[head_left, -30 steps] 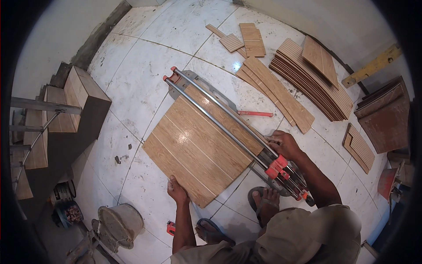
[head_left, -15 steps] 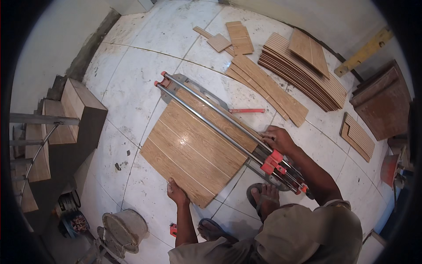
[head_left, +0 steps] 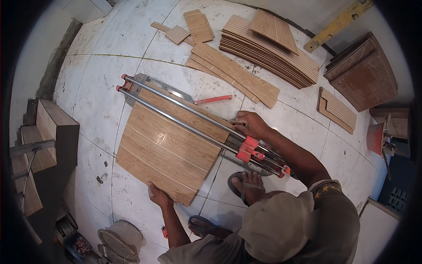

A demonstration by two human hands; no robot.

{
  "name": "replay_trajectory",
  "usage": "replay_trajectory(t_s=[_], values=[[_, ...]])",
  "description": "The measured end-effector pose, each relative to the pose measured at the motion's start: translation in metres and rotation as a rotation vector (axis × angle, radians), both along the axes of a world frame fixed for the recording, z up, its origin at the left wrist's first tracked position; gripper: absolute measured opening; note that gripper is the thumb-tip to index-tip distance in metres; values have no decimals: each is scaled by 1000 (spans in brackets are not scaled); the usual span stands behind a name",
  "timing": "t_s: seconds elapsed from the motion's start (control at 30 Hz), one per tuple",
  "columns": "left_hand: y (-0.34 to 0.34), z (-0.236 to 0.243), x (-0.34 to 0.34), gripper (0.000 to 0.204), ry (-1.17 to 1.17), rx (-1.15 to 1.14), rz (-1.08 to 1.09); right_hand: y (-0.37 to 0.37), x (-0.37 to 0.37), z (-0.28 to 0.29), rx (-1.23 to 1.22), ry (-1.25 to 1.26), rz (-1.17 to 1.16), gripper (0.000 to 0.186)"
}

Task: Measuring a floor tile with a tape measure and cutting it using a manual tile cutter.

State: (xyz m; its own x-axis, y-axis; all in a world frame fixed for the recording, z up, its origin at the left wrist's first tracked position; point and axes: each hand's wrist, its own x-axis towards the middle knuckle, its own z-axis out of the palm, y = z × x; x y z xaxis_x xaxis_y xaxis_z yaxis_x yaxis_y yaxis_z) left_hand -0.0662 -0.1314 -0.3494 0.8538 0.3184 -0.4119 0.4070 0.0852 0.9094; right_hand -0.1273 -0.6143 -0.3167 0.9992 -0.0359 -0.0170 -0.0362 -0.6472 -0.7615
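Wood-look tile (head_left: pixel 167 149): flat, square-cornered, glossy brown grain with pale straight stripes; centre-left of the frame, its far side under the tile cutter (head_left: pixel 180 120). Cutter: two bright metal tubes, one red carriage (head_left: pixel 247 149), grey base, one thin red arm (head_left: pixel 213 100) out to the side. Left hand (head_left: pixel 159 196) at the tile's lower edge, thumb up, remaining fingers hidden; cannot tell whether they clamp it. Right hand (head_left: pixel 252 125) beside the tile's right end, near the carriage, fingers bent; cannot tell if closed on anything.

Against the earlier frames: the whole scene sits further left in view; both hands keep their places by tile and cutter.

Counts: one bucket (head_left: pixel 121 240), cement-smeared, lower left; one notched ribbed piece (head_left: pixel 337 110), right; one yellow bar (head_left: pixel 338 25), upper right; one ribbed-backed tile stack (head_left: pixel 268 55), upper centre-right, layers too fine to count. White floor (head_left: pixel 92 114), dirt-speckled.
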Motion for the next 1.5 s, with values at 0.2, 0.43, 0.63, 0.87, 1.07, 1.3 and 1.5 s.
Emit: replay_trajectory(t_s=[0.2, 0.43, 0.63, 0.87, 1.07, 1.3, 1.5], values=[[-2, 0, 0, 48, -1, -2, 17, 1, 0, -1, 30, 31, -20, 27], [2, -2, 0, 42, 110, 205, 7, 0, 1, -2, 44, 20, -12, 27], [-9, 0, -2, 36, -75, 108, -6, 2, 1, 0, 110, 54, -34, 26], [-14, 3, -3, 36, -66, 190, 10, 1, 1, 2, 23, 48, -11, 22], [-11, 0, -2, 35, -73, 155, 36, -1, 0, -4, -18, 28, 12, 26], [-9, 0, -2, 35, -51, 93, 60, 2, 1, 3, 28, 60, -34, 26], [-10, 2, 0, 36, -3, 62, 72, 2, 1, 6, 43, 106, -49, 26]])
